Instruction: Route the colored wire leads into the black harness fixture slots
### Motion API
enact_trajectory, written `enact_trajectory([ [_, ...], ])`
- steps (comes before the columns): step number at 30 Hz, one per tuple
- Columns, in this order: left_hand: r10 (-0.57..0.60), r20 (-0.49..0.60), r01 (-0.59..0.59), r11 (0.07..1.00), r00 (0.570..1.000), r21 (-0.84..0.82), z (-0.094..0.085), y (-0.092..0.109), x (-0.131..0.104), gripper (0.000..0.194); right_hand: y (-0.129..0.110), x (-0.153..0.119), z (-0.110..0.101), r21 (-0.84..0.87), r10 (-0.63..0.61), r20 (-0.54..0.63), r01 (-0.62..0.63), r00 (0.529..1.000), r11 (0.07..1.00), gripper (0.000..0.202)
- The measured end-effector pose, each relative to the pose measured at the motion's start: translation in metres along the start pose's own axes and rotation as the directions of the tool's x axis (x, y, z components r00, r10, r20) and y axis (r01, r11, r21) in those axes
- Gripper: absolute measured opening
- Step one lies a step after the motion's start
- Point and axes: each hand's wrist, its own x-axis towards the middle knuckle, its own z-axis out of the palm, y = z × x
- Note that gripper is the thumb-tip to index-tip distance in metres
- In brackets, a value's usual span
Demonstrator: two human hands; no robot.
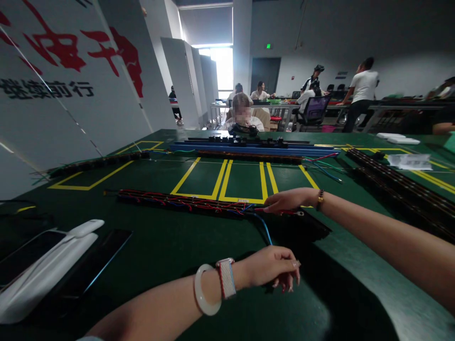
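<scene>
A long black strip [170, 201] threaded with red and blue wires lies across the green table in front of me. At its right end, my right hand [293, 200] reaches in from the right, its fingers closed on a red wire [284, 211] that ends in a metal ring terminal [300, 213]. A blue wire [263, 225] curves from the strip's end toward me and disappears behind my left hand [272, 266]. That hand hovers low over the table, fingers loosely bent and apart, with nothing visible in them. Under my right hand, dark shadow hides part of a black flat piece [316, 228].
Blue rails [256, 149] lie at the far side, with a person seated behind them. More dark wired strips lie left [95, 163] and right [405, 182]. A white device [53, 270] and a dark phone-like slab [106, 255] rest at near left. Yellow tape [245, 200] marks the table.
</scene>
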Motion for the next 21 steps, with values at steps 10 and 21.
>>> enact_trajectory([
  [10, -0.004, -0.338, -0.19, 0.822, 0.941, -0.537, -0.014, -0.003, 0.005, 0.033, 0.025, 0.023, 0.002, 0.295, -0.013, 0.339, -0.093, 0.941, 0.951, 0.048],
  [21, 0.135, -0.313, -0.249, 0.898, 0.94, -0.363, -0.008, -0.006, 0.011, 0.028, 0.039, 0.027, 0.03, 0.675, -0.196, 0.436, -0.175, 0.879, 0.716, 0.034],
])
